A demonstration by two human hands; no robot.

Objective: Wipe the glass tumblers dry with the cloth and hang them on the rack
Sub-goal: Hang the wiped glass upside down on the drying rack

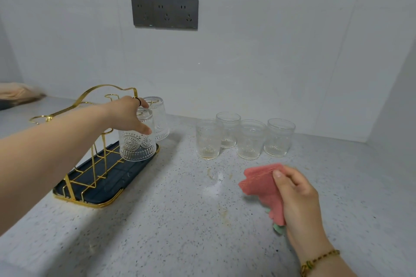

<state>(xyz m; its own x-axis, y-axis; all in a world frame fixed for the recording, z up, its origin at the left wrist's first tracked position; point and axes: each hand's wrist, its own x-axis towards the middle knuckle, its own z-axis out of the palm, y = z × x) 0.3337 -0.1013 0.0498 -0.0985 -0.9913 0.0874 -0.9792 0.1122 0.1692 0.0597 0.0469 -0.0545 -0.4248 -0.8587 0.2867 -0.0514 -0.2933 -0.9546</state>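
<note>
My left hand (129,113) grips an upside-down patterned glass tumbler (137,144) by its base, over a peg at the right end of the gold wire rack (94,164). A second inverted tumbler (160,119) hangs on the rack just behind it. Several upright tumblers (244,137) stand in a cluster on the counter to the right. My right hand (297,198) holds a crumpled pink cloth (261,184) low over the counter at the front right.
The rack stands on a dark tray (108,182) with a gold rim on the speckled grey countertop (180,220). A dark triple socket panel (164,13) is on the white wall behind. A blurred object (18,94) lies at the far left.
</note>
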